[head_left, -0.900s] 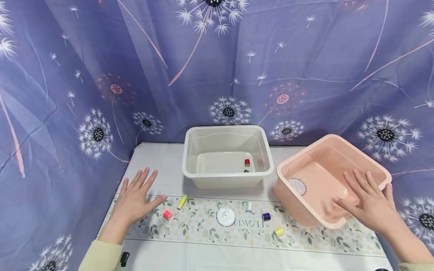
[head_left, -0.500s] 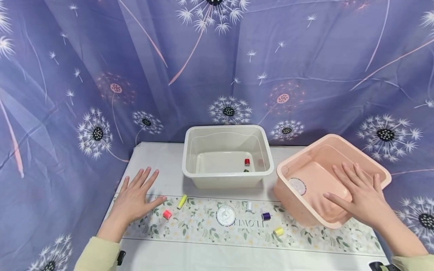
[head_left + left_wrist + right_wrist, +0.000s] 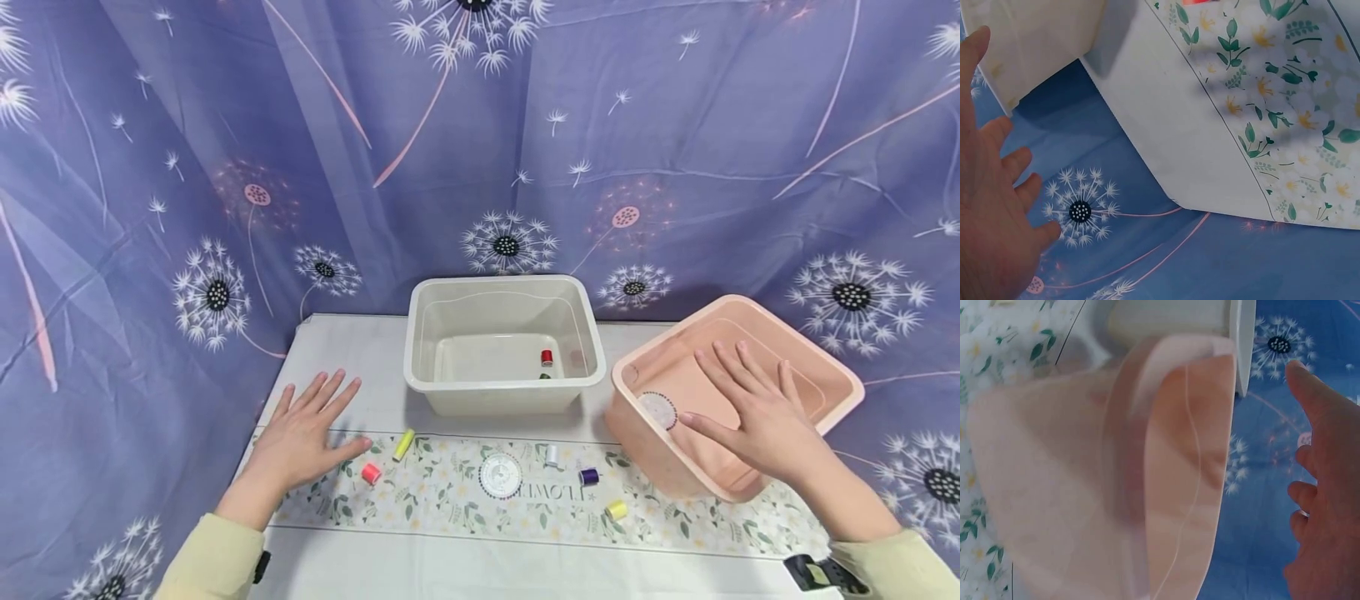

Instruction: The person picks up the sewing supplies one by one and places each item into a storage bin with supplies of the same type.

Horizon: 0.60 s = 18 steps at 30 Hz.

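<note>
Coral thread spool (image 3: pixel 371 473) at near left, white bin (image 3: pixel 504 403) beyond to its right.
Beside the spool, the left hand (image 3: pixel 296 437) has fingers spread, holding nothing; the right hand (image 3: pixel 767 427), likewise, appears above the pink bin (image 3: pixel 647 448) at right. A light fingertip pinch would likely suit the spool.

The head view faces forward and down over the table (image 3: pixel 390 567) from farther back; wrist views look closely past left hand (image 3: pixel 994 212) and right hand (image 3: pixel 1335 475); head and right wrist share the pink tub (image 3: pixel 656 462)
</note>
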{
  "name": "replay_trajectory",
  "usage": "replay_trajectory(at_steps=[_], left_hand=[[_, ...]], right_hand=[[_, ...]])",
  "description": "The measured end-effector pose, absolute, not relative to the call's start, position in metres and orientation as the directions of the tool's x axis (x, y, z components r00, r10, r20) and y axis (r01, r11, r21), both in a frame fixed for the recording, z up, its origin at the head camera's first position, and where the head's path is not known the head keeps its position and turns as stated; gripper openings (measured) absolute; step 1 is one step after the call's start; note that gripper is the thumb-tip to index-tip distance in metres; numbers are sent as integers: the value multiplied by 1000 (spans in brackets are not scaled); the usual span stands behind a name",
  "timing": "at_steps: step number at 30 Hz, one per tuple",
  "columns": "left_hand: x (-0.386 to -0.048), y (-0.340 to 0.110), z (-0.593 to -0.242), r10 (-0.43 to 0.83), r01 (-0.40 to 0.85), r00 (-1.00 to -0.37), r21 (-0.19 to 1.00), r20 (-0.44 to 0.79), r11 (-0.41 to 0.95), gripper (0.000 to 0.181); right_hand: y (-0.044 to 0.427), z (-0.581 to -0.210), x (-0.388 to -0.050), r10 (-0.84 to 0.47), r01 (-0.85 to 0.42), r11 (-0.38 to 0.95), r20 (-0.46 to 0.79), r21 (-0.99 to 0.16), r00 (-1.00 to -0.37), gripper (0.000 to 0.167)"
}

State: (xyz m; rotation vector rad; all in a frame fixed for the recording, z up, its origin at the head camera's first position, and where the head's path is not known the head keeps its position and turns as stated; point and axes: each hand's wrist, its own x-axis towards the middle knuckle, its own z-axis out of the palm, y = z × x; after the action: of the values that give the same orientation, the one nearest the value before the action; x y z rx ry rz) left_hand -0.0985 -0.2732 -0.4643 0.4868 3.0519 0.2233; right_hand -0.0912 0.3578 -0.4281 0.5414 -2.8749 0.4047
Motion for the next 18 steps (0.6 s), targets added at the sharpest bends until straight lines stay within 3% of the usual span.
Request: replay_trajectory(at_steps=[18], left_hand=[[-99, -268, -486, 380, 371, -925, 167, -27, 914, 96]], right_hand=[[292, -433, -102, -417, -483, 833, 267, -270, -869, 96]])
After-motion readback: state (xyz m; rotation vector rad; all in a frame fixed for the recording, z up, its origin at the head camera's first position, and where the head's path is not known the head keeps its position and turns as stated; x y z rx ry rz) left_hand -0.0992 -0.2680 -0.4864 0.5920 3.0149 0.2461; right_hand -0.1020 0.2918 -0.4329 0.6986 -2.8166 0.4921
